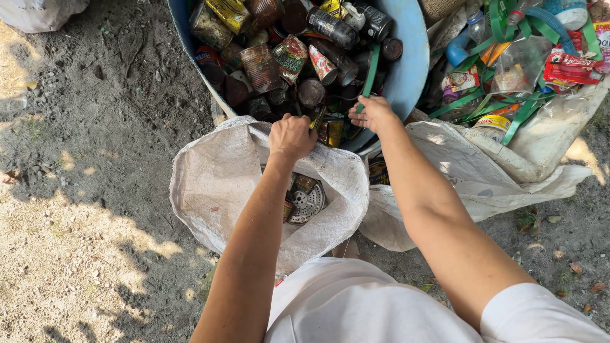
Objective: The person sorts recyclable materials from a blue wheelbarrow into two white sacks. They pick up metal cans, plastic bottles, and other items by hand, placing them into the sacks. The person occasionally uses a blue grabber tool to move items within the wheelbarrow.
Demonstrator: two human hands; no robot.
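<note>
A blue drum [406, 57] lies tipped on the ground, full of several crushed cans [273, 63] and tins. Before it stands an open white woven sack [216, 184] holding a round perforated metal piece [307, 202] and a few cans. My left hand [291, 135] grips the sack's far rim next to the drum's mouth. My right hand [372, 113] is closed on a green plastic strap [370, 73] that runs up over the cans.
A second white sack [483, 171] lies to the right. Beyond it is a heap of bottles, wrappers and green straps [508, 51]. Bare sandy ground [95, 159] stretches to the left, with another sack [38, 13] at the top left corner.
</note>
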